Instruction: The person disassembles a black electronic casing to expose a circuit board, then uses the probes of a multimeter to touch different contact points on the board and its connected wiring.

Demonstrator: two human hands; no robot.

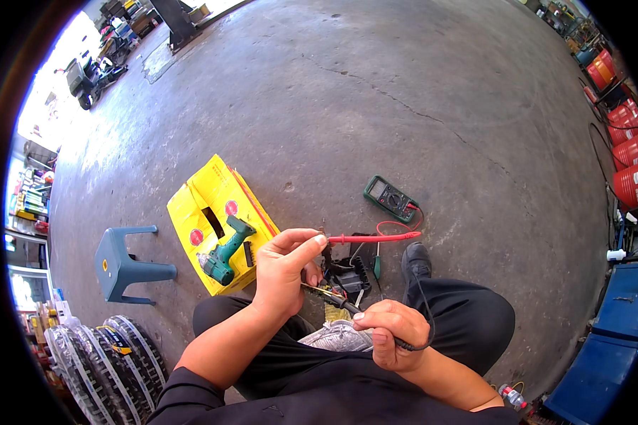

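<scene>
Between thumb and fingers of my left hand (pixel 285 273) are the red test probe (pixel 376 237) and a small dark part I cannot make out clearly. My right hand (pixel 393 333) grips the black test probe (pixel 344 303), angled toward thin wires and a part below my left hand. Between my legs sits an opened black housing (pixel 351 275) with wires, beside a green-handled screwdriver (pixel 378 265). The green multimeter (pixel 391 198) lies on the floor beyond, with the probe leads running from its side.
A yellow carton (pixel 213 183) carries a green cordless drill (pixel 227 251). A blue stool (pixel 127 269) stands left, near stacked tyres (pixel 99 368). Red drums (pixel 627 184) and blue metal cabinets (pixel 624 297) line the right. A scooter (pixel 92 78) stands far left on the concrete floor (pixel 439 85).
</scene>
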